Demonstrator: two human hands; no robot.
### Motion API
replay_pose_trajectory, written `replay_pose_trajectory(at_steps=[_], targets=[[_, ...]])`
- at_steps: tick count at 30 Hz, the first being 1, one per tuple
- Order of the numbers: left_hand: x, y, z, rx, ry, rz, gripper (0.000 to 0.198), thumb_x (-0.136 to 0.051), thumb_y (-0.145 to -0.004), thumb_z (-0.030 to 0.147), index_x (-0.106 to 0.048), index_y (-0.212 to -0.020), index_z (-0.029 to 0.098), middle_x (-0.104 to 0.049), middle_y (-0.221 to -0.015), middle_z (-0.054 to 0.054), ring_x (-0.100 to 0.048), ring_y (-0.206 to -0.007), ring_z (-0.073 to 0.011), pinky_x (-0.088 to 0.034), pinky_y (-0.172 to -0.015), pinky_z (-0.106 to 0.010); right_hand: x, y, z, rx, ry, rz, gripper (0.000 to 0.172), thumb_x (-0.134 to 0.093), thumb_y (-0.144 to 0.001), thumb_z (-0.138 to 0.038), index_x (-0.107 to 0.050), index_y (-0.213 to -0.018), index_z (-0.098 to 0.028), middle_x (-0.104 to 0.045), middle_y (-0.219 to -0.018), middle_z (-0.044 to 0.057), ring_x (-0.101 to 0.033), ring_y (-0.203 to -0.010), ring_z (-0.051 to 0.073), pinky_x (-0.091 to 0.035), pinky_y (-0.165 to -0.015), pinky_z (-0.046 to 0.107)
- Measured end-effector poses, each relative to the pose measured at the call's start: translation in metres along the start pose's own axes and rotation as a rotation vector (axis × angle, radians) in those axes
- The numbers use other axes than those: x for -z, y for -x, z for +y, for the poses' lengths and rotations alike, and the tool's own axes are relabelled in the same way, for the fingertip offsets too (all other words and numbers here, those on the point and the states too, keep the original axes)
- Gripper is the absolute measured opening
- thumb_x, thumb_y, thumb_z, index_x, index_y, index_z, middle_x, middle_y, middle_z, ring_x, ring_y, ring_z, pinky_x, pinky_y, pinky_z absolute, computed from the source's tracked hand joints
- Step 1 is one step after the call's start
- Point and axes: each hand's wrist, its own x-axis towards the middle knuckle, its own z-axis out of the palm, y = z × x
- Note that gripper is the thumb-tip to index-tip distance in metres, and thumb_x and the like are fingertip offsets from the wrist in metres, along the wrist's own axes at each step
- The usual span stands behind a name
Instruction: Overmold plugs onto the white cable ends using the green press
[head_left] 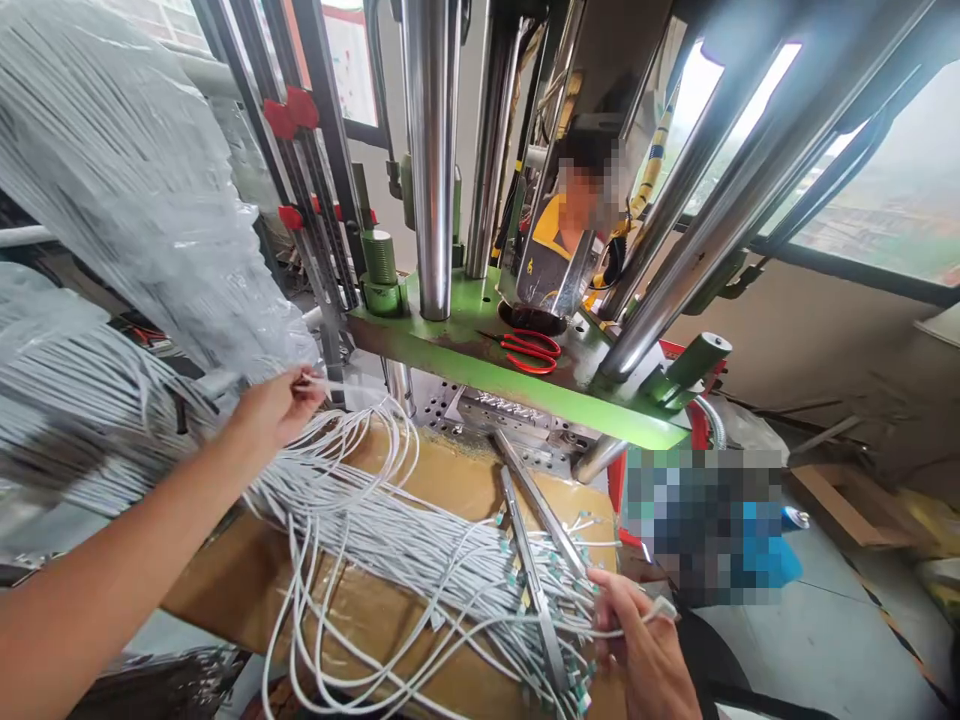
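My left hand (283,408) is closed in a pinch on a thin white cable, at the left end of a large bundle of white cables (420,545). The bundle lies across a brown covered table (375,605), its small green-and-white ends fanned out at the right. My right hand (641,640) is closed around another white cable, whose pale connector (661,609) sticks out past the fingers. Its fingertips are beside the near end of a long metal bar (544,505); whether they touch it I cannot tell. A second metal bar (534,585) lies across the cable ends.
Ahead stands a press with a green plate (465,345), steel columns (431,160) and a metal mould (510,415) below. Red-handled scissors (531,350) lie on the plate. Wrapped cable bundles (142,190) hang at left. Another person (559,245) is behind the press. A cardboard box (847,505) stands right.
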Motion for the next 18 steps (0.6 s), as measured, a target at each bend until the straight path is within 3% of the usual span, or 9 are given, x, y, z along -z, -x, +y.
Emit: replay_pose_trajectory(at_steps=[2, 4, 6, 8, 9, 11, 12, 14, 18], targets=[[-0.003, -0.014, 0.014, 0.006, 0.022, 0.065, 0.015, -0.033, -0.098, 0.011, -0.045, -0.105, 0.006, -0.054, -0.106, -0.005, -0.056, -0.089, -0.0126, -0.047, -0.075, -0.025, 0.004, -0.002, -0.004, -0.010, -0.127, 0.027, 0.040, -0.072, -0.069, -0.054, -0.071, -0.092, -0.021, -0.048, -0.065, -0.004, -0.050, -0.050, 0.010, -0.042, -0.042, 0.021], [-0.009, -0.002, 0.011, 0.012, 0.024, 0.039, 0.024, -0.034, -0.099, 0.016, -0.038, -0.119, 0.004, -0.045, -0.128, -0.013, -0.052, -0.110, -0.0227, -0.048, -0.086, -0.035, 0.001, -0.002, -0.006, -0.006, -0.202, 0.038, 0.037, -0.073, -0.070, -0.051, -0.071, -0.092, -0.021, -0.050, -0.069, -0.004, -0.053, -0.054, 0.010, -0.044, -0.046, 0.021], [-0.020, 0.034, -0.007, -0.011, 0.016, -0.051, 0.036, -0.042, -0.097, 0.023, -0.036, -0.126, 0.003, -0.039, -0.139, -0.017, -0.047, -0.119, -0.0282, -0.045, -0.095, -0.040, -0.008, 0.000, -0.007, 0.008, -0.183, 0.017, 0.036, -0.071, -0.073, -0.050, -0.070, -0.094, -0.020, -0.051, -0.068, -0.004, -0.052, -0.054, 0.010, -0.042, -0.046, 0.021], [-0.033, 0.086, -0.033, -0.062, -0.021, -0.170, 0.039, -0.056, -0.090, 0.024, -0.047, -0.125, 0.010, -0.046, -0.138, -0.010, -0.047, -0.123, -0.0259, -0.036, -0.106, -0.040, -0.022, 0.004, -0.009, 0.048, -0.069, -0.032, 0.035, -0.070, -0.075, -0.048, -0.069, -0.093, -0.018, -0.054, -0.062, -0.003, -0.052, -0.053, 0.010, -0.043, -0.050, 0.022], [-0.039, 0.113, -0.045, -0.097, -0.155, -0.391, 0.039, -0.059, -0.088, 0.030, -0.053, -0.123, 0.012, -0.051, -0.136, -0.009, -0.044, -0.126, -0.0271, -0.031, -0.110, -0.042, -0.030, 0.007, -0.010, 0.074, 0.004, -0.073, 0.033, -0.071, -0.074, -0.046, -0.069, -0.092, -0.018, -0.056, -0.061, -0.003, -0.053, -0.054, 0.011, -0.043, -0.053, 0.023], [-0.051, 0.166, -0.065, -0.031, -0.387, -0.890, 0.039, -0.064, -0.084, 0.037, -0.063, -0.118, 0.019, -0.057, -0.131, -0.008, -0.044, -0.127, -0.0299, -0.028, -0.112, -0.043, -0.050, 0.013, -0.012, 0.107, 0.099, -0.221, 0.029, -0.074, -0.072, -0.040, -0.068, -0.089, -0.018, -0.059, -0.063, -0.002, -0.055, -0.059, 0.012, -0.045, -0.059, 0.024], [-0.055, 0.188, -0.072, -0.035, -0.437, -1.035, 0.039, -0.066, -0.082, 0.038, -0.065, -0.117, 0.022, -0.058, -0.130, -0.008, -0.045, -0.127, -0.0304, -0.029, -0.111, -0.042, -0.060, 0.016, -0.012, 0.112, 0.097, -0.314, 0.026, -0.074, -0.072, -0.038, -0.068, -0.087, -0.018, -0.060, -0.066, -0.002, -0.055, -0.061, 0.012, -0.046, -0.060, 0.024], [-0.058, 0.220, -0.083, -0.023, -0.454, -1.178, 0.041, -0.066, -0.081, 0.038, -0.064, -0.120, 0.027, -0.060, -0.128, -0.006, -0.050, -0.121, -0.0300, -0.035, -0.107, -0.039, -0.079, 0.023, -0.008, 0.107, 0.004, -0.455, 0.024, -0.072, -0.073, -0.039, -0.066, -0.085, -0.018, -0.061, -0.072, -0.001, -0.056, -0.064, 0.012, -0.047, -0.062, 0.024], [-0.047, 0.237, -0.102, -0.082, -0.455, -1.167, 0.030, -0.054, -0.088, 0.038, -0.069, -0.114, 0.031, -0.066, -0.115, -0.006, -0.058, -0.105, -0.0284, -0.043, -0.095, -0.035, -0.099, 0.036, 0.008, 0.054, -0.105, -0.511, 0.029, -0.067, -0.075, -0.046, -0.066, -0.089, -0.021, -0.062, -0.074, 0.000, -0.058, -0.058, 0.013, -0.049, -0.054, 0.026]])
